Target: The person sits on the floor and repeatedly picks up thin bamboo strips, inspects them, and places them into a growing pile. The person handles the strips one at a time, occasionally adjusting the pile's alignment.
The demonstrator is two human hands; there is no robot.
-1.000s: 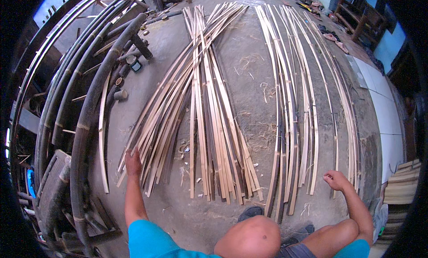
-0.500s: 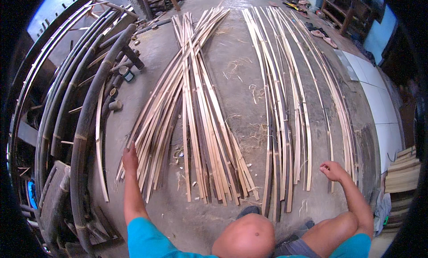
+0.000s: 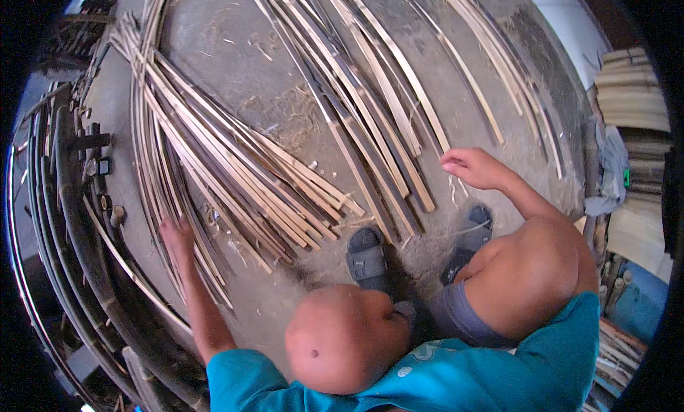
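Note:
Long split bamboo strips point(image 3: 235, 177) lie on the floor in a bundle that crosses over itself toward its far end. My left hand point(image 3: 176, 230) is over the left side of this bundle; its fingers are smeared by motion, so its grip is unclear. More bamboo strips point(image 3: 370, 120) lie in a looser group to the right. My right hand point(image 3: 470, 166) has its fingers drawn together at the near end of one strip in that group. Whether it pinches the strip or only hovers over it does not show.
Dark bamboo poles point(image 3: 78, 227) form a rack along the left. Fibre shavings point(image 3: 292, 113) litter the concrete floor point(image 3: 214, 63). My sandalled feet stand near the strip ends. Stacked pale slats point(image 3: 630, 91) and a grey cloth point(image 3: 609, 163) are at the right.
The view has tilted down and turned, showing more of my legs and sandals. My right hand has come closer to a strip's near end. My left hand stays at the left bundle.

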